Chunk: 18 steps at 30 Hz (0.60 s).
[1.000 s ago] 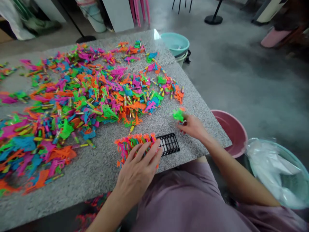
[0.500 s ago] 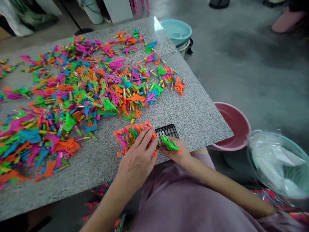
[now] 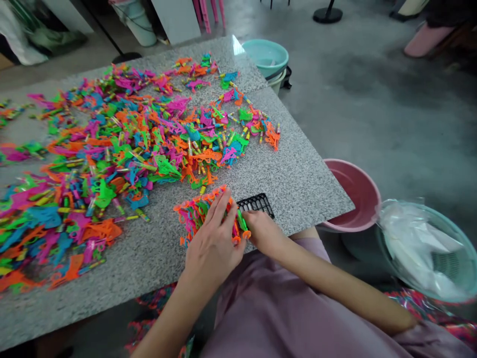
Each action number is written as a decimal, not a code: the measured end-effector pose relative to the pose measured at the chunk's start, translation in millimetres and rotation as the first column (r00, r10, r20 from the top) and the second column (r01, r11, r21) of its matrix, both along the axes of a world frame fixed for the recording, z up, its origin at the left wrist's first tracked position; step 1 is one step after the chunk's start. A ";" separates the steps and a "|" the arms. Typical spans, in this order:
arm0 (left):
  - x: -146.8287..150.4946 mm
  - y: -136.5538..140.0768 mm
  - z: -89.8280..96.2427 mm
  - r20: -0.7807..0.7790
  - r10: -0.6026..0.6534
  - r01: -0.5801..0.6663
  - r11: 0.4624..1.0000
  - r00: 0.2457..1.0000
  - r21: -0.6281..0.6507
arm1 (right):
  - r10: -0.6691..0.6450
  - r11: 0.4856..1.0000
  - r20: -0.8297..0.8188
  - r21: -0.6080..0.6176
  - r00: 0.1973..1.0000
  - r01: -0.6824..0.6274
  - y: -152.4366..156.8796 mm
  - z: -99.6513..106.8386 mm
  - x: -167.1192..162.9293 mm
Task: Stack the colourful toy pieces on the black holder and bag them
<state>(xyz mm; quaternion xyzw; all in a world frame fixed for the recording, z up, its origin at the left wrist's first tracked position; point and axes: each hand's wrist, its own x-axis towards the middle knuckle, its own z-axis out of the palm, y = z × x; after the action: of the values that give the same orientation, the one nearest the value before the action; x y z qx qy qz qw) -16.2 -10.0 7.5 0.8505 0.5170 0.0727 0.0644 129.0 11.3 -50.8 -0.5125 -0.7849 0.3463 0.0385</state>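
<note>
My left hand (image 3: 211, 233) lies over a row of small toy guns (image 3: 191, 215) in orange, pink, green and blue, its fingers stretched out across their tops. The toy guns stand packed side by side in a black grid rack (image 3: 266, 204), whose bare end shows at the right. At the right end of the row, my right hand (image 3: 265, 234) is closed on a green toy gun (image 3: 242, 222) with an orange tip. That toy gun is upright against its neighbours. My right fingertips are mostly hidden behind the hand.
A large heap of loose toy guns (image 3: 149, 129) covers the left and back of the speckled stone table (image 3: 294, 169). Past its right edge stand a pink basin (image 3: 367, 184) and a green basket (image 3: 460, 258) with clear plastic bags. A blue basin (image 3: 266, 52) stands at the far corner.
My right hand has moved left with the green toy gun and turned it upright against the end of the row. My left hand stays on the row.
</note>
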 end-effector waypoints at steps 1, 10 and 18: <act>0.2 -0.2 -0.4 -0.004 0.002 -0.002 1.000 1.000 0.001 | 0.006 1.000 0.004 -0.013 1.000 -0.006 1.4 -0.8 -2.1; -10.0 -0.8 -0.3 -0.088 -0.137 0.153 0.962 0.987 0.225 | 0.183 0.982 -0.182 -0.011 0.966 -0.188 34.9 -6.4 30.7; -13.0 3.7 -2.8 -0.039 -0.162 0.166 0.942 0.986 0.293 | -0.577 0.806 0.328 0.377 0.748 0.456 212.3 -7.1 96.4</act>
<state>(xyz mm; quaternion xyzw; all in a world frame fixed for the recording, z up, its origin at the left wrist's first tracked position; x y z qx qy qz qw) -29.2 -6.3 4.7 0.8911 0.4281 0.1374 -0.0610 225.4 223.6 -57.9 -0.7635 -0.6389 0.0891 0.0309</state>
